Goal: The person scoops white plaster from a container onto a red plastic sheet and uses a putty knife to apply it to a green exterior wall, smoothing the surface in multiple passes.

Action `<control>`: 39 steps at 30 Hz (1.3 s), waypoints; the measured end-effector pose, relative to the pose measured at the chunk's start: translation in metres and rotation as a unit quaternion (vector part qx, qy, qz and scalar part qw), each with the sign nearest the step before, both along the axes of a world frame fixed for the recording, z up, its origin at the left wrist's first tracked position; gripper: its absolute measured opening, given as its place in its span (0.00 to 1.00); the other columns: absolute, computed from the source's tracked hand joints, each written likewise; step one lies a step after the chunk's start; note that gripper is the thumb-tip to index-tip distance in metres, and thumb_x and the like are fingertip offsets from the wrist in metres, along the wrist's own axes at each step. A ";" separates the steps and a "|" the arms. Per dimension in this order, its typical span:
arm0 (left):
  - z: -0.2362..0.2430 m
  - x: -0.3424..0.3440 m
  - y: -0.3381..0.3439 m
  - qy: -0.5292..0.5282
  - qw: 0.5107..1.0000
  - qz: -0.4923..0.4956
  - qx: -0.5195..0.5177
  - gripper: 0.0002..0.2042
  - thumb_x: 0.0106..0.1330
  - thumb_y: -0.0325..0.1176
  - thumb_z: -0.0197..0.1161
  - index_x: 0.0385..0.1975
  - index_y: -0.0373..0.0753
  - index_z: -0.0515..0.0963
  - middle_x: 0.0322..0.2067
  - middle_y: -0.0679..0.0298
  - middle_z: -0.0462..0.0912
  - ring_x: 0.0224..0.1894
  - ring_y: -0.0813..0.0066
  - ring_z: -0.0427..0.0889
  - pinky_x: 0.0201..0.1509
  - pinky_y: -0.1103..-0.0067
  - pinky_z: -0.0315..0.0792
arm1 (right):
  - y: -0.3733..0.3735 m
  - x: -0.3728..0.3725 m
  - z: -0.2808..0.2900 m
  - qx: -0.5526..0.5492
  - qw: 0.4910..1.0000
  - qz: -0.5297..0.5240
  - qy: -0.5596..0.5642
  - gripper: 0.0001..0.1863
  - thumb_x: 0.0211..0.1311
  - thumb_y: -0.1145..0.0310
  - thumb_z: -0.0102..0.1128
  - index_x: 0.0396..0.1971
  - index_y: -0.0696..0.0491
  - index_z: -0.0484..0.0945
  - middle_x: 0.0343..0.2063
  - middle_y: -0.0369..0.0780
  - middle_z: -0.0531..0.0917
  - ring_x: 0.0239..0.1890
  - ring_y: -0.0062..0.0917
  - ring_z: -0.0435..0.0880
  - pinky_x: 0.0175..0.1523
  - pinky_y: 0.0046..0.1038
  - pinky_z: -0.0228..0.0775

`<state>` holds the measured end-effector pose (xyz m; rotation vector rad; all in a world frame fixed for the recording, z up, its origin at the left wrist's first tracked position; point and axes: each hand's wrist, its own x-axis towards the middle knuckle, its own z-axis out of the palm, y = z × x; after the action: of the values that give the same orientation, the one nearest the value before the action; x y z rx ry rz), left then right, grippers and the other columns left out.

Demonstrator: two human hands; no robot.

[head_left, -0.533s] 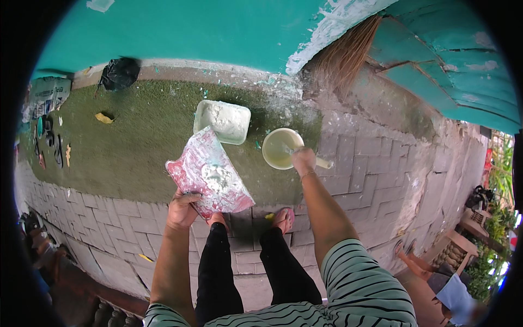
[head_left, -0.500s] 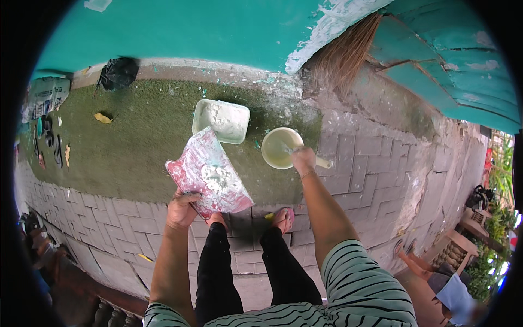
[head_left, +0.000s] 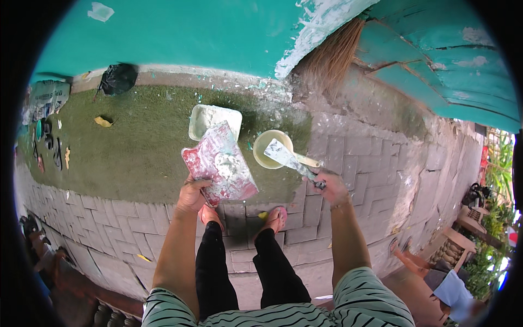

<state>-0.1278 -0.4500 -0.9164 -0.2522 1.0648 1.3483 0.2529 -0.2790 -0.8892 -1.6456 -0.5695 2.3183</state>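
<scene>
As board [head_left: 220, 163] part-hides tray [head_left: 195, 124], scraper [head_left: 286, 158] o/ dipper [head_left: 256, 153], broom [head_left: 333, 61] nr wall [head_left: 180, 32]

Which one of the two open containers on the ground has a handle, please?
The round pale-yellow dipper, under the white-smeared putty knife in the right hand. The rectangular white plastic tub, to its left, shows no handle.

So from my end I've got a reddish board [head_left: 215, 155], streaked all over with white, angled, with a lumpy clump of white paste [head_left: 233, 163] sitting on it. My putty knife [head_left: 287, 159] is just off to its right, not touching: wide whitish smeared blade aimed up-left, grubby dark handle lower right.
</scene>
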 end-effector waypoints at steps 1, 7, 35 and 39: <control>0.006 0.004 0.005 0.000 1.000 0.001 0.002 0.30 0.51 0.10 0.51 0.57 0.36 0.70 0.50 0.56 0.79 0.52 0.61 0.79 0.57 0.66 0.75 | 0.001 -0.007 0.030 0.020 1.000 0.012 0.006 0.23 0.53 0.76 0.53 0.52 0.65 0.76 0.34 0.42 0.85 0.24 0.16 0.72 0.28 0.19 0.64; 0.100 0.032 0.048 -0.007 0.998 -0.002 0.065 0.29 0.50 0.10 0.52 0.56 0.36 0.71 0.50 0.57 0.80 0.50 0.63 0.80 0.56 0.69 0.75 | -0.004 -0.067 0.220 0.305 0.936 0.150 -0.092 0.18 0.54 0.80 0.55 0.47 0.62 0.80 0.32 0.38 0.83 0.25 0.12 0.70 0.31 0.17 0.64; 0.548 0.107 0.049 0.084 0.959 0.144 0.230 0.30 0.53 0.09 0.48 0.58 0.37 0.66 0.52 0.56 0.77 0.51 0.61 0.80 0.55 0.66 0.75 | -0.076 -0.041 0.612 0.814 0.503 0.210 -0.201 0.21 0.47 0.80 0.65 0.45 0.57 0.81 0.35 0.46 0.81 0.32 0.38 0.82 0.39 0.31 0.76; 0.551 0.117 0.046 0.070 0.954 0.151 0.249 0.30 0.52 0.08 0.48 0.58 0.37 0.66 0.52 0.56 0.76 0.51 0.61 0.79 0.56 0.66 0.75 | -0.086 -0.030 0.625 0.829 0.504 0.167 -0.175 0.21 0.47 0.79 0.65 0.46 0.57 0.80 0.36 0.46 0.80 0.32 0.39 0.82 0.39 0.31 0.76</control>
<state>-0.0113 -0.4038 -0.3655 0.0629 0.7848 1.8858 0.2227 -0.3654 -0.2640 -0.7478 -2.2455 0.4104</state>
